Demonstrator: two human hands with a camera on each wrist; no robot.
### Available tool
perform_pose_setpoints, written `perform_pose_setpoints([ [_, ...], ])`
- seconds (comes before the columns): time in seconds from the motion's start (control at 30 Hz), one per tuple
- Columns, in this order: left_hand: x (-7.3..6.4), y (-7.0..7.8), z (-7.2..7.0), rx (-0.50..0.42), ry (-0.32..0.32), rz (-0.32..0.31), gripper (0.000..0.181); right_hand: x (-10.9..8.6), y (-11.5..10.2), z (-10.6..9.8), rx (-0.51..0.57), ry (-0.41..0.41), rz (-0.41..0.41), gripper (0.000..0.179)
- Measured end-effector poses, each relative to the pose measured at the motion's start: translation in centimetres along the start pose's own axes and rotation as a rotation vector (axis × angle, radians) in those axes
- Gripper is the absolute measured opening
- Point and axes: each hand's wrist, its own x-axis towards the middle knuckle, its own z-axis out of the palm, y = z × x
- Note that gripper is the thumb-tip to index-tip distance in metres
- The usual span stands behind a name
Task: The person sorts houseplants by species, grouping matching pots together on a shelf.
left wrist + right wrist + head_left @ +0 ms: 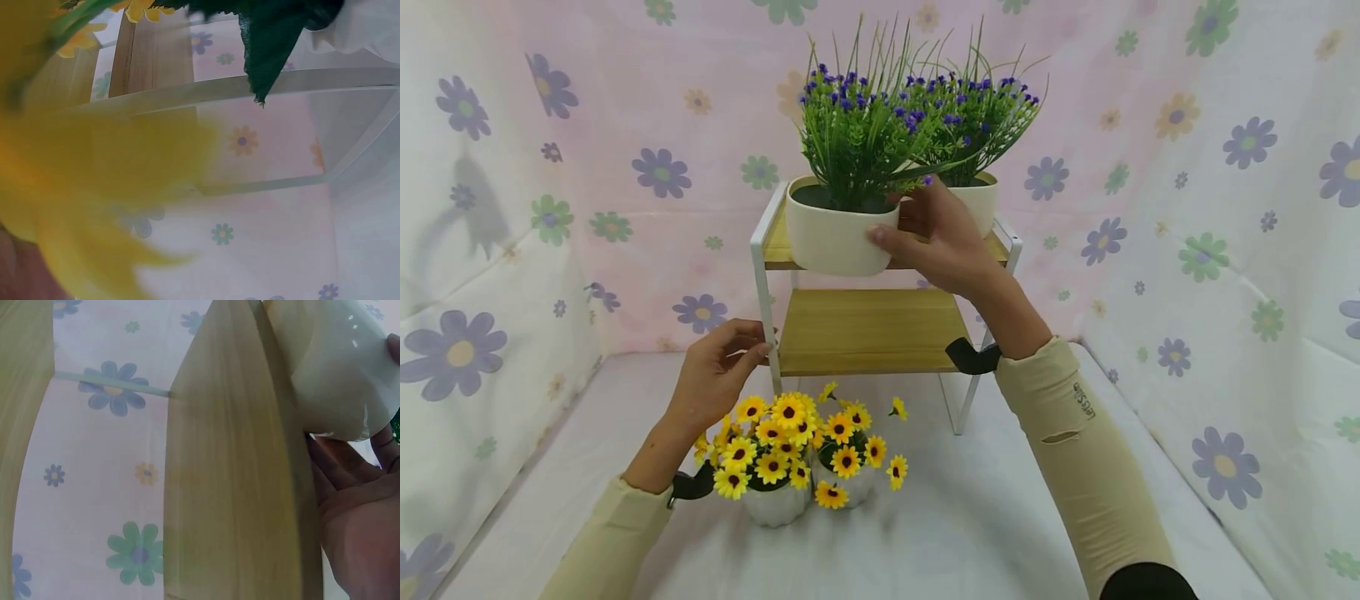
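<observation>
My right hand (pixel 943 237) grips the right end of an oval white flowerpot (pixel 842 242) with grass and purple flowers, thumb in front. The pot overlaps the front edge of the top board of a two-tier shelf (pixel 872 333); whether it rests there I cannot tell. In the right wrist view, the pot (pixel 344 369) shows at the upper right beside the board, above my right hand (pixel 365 519). My left hand (pixel 715 371) holds the shelf's white left front post (pixel 764 304) between thumb and fingers. Blurred yellow petals (pixel 112 162) cover much of the left wrist view.
A second white pot (pixel 979 200) of purple flowers stands on the top board, at the right. On the white tabletop (pixel 970 517), two white pots of yellow flowers (pixel 775 504) stand before the shelf, close to my left forearm. Flower-print cloth (pixel 1150 208) hangs around.
</observation>
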Motion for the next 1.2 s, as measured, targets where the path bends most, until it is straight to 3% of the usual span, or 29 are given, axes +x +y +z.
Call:
perform_pose_setpoints([
  [0.13, -0.1, 0.0, 0.1, -0.003, 0.000, 0.002, 0.023, 0.7, 0.1, 0.6, 0.001, -0.008, 0.036, 0.055],
  [0.33, 0.0, -0.1, 0.0, 0.005, 0.002, 0.010, 0.022, 1.8, 0.1, 1.5, -0.041, -0.004, 0.003, 0.049],
  [0.6, 0.0, 0.0, 0.1, 0.014, -0.002, 0.003, 0.022, 2.2, -0.1, 2.4, -0.048, 0.068, 0.055, 0.068],
  [0.77, 0.0, 0.0, 0.0, 0.028, -0.002, -0.004, 0.023, 2.4, -0.1, 2.9, -0.118, 0.114, 0.076, 0.068],
  [1.07, -0.1, 0.0, 0.0, 0.028, -0.001, -0.006, 0.023, 2.8, -0.1, 3.3, -0.111, 0.150, 0.077, 0.065],
  [1.2, 0.0, 0.0, 0.0, 0.025, -0.002, -0.005, 0.023, 2.6, -0.1, 3.3, -0.162, 0.162, 0.069, 0.067],
])
